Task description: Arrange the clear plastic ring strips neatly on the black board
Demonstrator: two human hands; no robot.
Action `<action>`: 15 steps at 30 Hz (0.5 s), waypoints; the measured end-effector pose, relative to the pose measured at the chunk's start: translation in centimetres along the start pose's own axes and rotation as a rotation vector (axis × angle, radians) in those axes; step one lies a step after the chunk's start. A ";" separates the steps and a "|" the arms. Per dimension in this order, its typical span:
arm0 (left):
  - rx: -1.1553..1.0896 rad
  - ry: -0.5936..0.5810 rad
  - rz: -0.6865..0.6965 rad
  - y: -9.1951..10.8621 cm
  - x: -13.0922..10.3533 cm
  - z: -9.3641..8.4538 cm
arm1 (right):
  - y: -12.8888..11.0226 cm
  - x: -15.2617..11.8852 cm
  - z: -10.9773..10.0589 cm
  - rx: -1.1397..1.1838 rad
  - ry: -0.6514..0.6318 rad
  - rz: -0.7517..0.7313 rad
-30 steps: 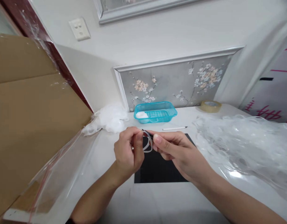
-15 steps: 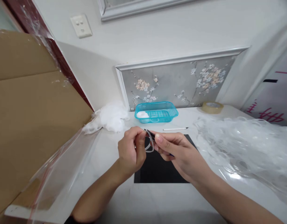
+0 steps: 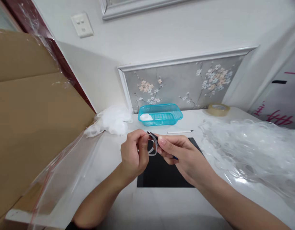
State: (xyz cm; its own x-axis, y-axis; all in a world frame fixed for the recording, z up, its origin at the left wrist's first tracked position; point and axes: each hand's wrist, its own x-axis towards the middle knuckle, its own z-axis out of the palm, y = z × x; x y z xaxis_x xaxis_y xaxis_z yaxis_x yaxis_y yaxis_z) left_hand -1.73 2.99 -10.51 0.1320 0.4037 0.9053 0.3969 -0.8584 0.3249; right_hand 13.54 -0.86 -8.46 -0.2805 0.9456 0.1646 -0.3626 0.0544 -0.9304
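Observation:
Pinched in my left hand [image 3: 135,150] is a translucent whitish plastic ring [image 3: 155,151], which loops out to the right of the thumb. My right hand [image 3: 179,151] is closed on a small dark two-pointed tool [image 3: 153,135]. Its tips are slightly apart and reach the upper edge of the ring, by my left fingertips. A bit of blue shows under the right fingers. Most of the tool is hidden, so I cannot tell whether it is snips or tweezers. Both hands are held over a black mat [image 3: 165,174].
A heap of clear plastic rings [image 3: 248,153] covers the right side. Behind my hands stand a blue basket [image 3: 171,122] with something white inside, a white pen [image 3: 179,131] and a tape roll [image 3: 218,110]. White material [image 3: 111,119], a clear bag [image 3: 66,179] and a cardboard box [image 3: 37,121] are left.
Both hands keep nearly the same place, with the ring and the tool shifted very slightly to the left. Nothing has been let go.

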 end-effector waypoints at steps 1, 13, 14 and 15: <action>0.004 0.001 0.001 0.0 0.0 0.0 | 0.0 0.0 0.0 -0.007 0.000 0.001; 0.035 0.004 -0.019 0.0 0.0 0.2 | 0.0 0.2 -0.1 -0.023 0.002 -0.018; 0.038 0.006 -0.020 0.0 0.0 0.2 | 0.0 0.2 -0.1 -0.017 0.008 -0.020; 0.038 0.008 -0.019 0.0 0.0 0.3 | 0.0 0.2 -0.1 -0.009 0.010 -0.021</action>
State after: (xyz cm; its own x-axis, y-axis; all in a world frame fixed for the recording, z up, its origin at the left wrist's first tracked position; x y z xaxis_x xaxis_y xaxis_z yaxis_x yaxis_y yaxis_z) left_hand -1.49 3.04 -10.61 0.1172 0.4173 0.9012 0.4339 -0.8378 0.3315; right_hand 13.50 -0.61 -8.47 -0.2638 0.9475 0.1807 -0.3605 0.0769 -0.9296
